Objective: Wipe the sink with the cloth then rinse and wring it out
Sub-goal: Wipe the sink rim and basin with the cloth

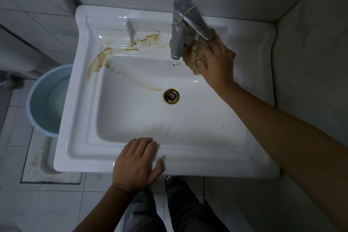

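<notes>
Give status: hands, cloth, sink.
Right hand pressing cloth on back ledge beside faucet. Left hand flat on sink front rim. Brown stains back-left unwiped. Nothing blocking.

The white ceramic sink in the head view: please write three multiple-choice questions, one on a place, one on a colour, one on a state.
1. Where is the tan cloth?
A. on the back ledge beside the metal faucet
B. over the round metal drain
C. in the bucket

2. What colour is the round plastic bucket on the floor?
A. red
B. light blue
C. black

3. What is the left hand doing?
A. wringing the cloth
B. turning the faucet
C. resting flat on the front rim of the white ceramic sink

Key: 1 A, the right hand presses it there; 2 B, pale blue rim; 3 C, palm down, fingers spread, holding nothing.
</notes>
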Available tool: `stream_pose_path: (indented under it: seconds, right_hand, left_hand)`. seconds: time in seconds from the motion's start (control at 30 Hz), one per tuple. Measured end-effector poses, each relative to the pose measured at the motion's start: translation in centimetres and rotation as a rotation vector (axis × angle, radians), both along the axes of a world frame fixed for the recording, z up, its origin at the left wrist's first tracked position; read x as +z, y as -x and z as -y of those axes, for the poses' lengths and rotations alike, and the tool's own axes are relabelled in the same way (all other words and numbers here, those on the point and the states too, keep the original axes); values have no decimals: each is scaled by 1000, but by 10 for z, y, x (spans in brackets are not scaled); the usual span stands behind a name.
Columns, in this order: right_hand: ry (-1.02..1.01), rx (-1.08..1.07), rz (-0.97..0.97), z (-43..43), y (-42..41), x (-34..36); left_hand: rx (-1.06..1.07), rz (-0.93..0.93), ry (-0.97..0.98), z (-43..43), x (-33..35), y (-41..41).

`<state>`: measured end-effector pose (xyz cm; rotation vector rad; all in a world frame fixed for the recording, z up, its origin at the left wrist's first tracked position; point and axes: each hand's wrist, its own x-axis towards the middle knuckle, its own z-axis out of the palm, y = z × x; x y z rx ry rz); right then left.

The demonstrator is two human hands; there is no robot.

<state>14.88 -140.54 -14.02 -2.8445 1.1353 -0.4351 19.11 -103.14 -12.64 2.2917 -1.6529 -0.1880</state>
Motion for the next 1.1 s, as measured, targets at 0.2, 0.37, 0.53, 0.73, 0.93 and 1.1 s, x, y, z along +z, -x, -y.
stream_pose_path:
  seconds: [0.2,0.37,0.53,0.73,0.93,1.1]
  right_hand:
    - [4,102,105,-24,-20,-14]
    - [-45,-59,179,-51,-42,-16]
    - [-74,-11,191,-69,-44,-14]
    - [-121,36,160,-74,-48,-8]
    - [-189,99,5,-93,-74,-6]
    - [-118,32,-91,-109,-107,-1]
  left_hand:
    - [8,1,1,2,-2,0]
    - [14,2,-4,0,-4,0]
    - [14,-10,7,0,-1,1]
    - [30,-79,-48,-2,2,0]
    - [73,-100,-23,-18,30,-45]
    - [207,26,-103,-61,36,-135]
